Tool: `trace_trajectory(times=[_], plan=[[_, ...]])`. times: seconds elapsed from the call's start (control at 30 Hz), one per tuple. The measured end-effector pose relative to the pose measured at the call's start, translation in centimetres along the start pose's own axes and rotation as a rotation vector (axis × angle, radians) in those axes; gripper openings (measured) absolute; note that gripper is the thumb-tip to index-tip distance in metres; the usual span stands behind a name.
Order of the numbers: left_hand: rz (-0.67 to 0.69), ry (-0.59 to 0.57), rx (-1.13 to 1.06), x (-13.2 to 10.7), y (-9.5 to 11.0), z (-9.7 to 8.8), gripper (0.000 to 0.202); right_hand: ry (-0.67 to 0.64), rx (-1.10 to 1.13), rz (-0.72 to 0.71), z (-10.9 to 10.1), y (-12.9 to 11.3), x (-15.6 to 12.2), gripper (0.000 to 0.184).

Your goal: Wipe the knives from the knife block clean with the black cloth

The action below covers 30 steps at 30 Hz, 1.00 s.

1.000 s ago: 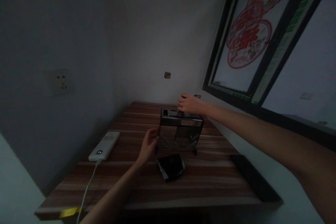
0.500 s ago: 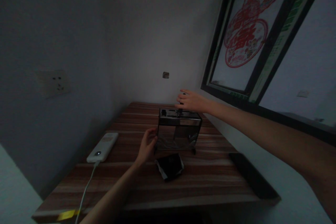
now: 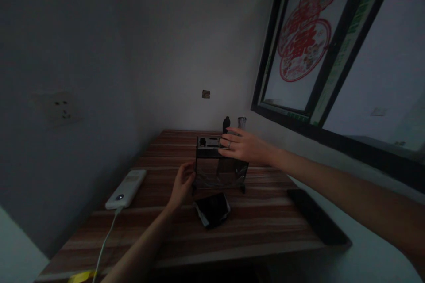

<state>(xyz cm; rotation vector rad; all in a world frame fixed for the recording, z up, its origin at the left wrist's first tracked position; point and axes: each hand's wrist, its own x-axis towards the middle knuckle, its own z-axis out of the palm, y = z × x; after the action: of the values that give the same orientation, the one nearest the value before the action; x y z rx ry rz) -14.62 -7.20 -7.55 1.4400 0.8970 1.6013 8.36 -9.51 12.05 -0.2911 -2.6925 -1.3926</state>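
Observation:
A dark, see-through holder (image 3: 206,168) with slots in its top stands upright on small feet on the table. My left hand (image 3: 182,182) is at its left edge, fingers bent and thumb apart, fingertips at or just touching the side. Across the top front and right of the holder lies my right hand (image 3: 244,145), its fingers stretched leftward and a ring on one of them. Just behind these fingers a black handle (image 3: 226,124) sticks up. A shiny silvery end (image 3: 242,122) rises beside it; the lower parts of both are hidden by the hand.
A folded black packet (image 3: 213,210) lies in front of the holder on the striped table (image 3: 262,225). To the left is a white power bank (image 3: 128,188) with a cable (image 3: 105,243). A dark flat slab (image 3: 318,216) lies along the right edge, below the window (image 3: 299,53).
My right hand has come down from above the holder onto its top front. The black handle and silvery end now show behind it. My left hand stays at the left side.

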Motion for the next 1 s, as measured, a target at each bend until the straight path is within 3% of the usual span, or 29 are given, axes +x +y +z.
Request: trace_trajectory(times=[0.17,0.4,0.53,0.6,0.83,0.93,1.0], plan=[[0.010,-0.002,0.005,0.0,0.0,-0.1,0.031,0.031,0.147,0.110,2.4,-4.2,-0.7,0.026],[0.087,-0.020,0.083,0.1,-0.3,-0.3,0.028,0.045,0.596,0.311,8.6,-13.6,-0.6,0.022],[0.133,-0.011,0.151,0.0,0.0,-0.4,0.028,0.148,0.818,0.663,11.5,-17.4,-0.9,0.019],[0.200,0.029,0.233,-0.3,0.6,-0.6,0.026,0.185,0.896,0.774,12.4,-18.4,-1.3,0.018],[0.549,0.160,0.434,-1.2,4.8,0.1,0.012,0.211,1.001,0.895,13.6,-19.2,-1.7,0.014],[0.702,0.081,0.457,-0.7,7.7,2.0,0.014,0.201,1.059,0.912,13.6,-19.1,-1.5,0.013],[0.789,-0.060,0.528,0.3,10.1,3.9,0.020,0.184,1.091,0.902,13.7,-19.0,-1.5,0.013]])
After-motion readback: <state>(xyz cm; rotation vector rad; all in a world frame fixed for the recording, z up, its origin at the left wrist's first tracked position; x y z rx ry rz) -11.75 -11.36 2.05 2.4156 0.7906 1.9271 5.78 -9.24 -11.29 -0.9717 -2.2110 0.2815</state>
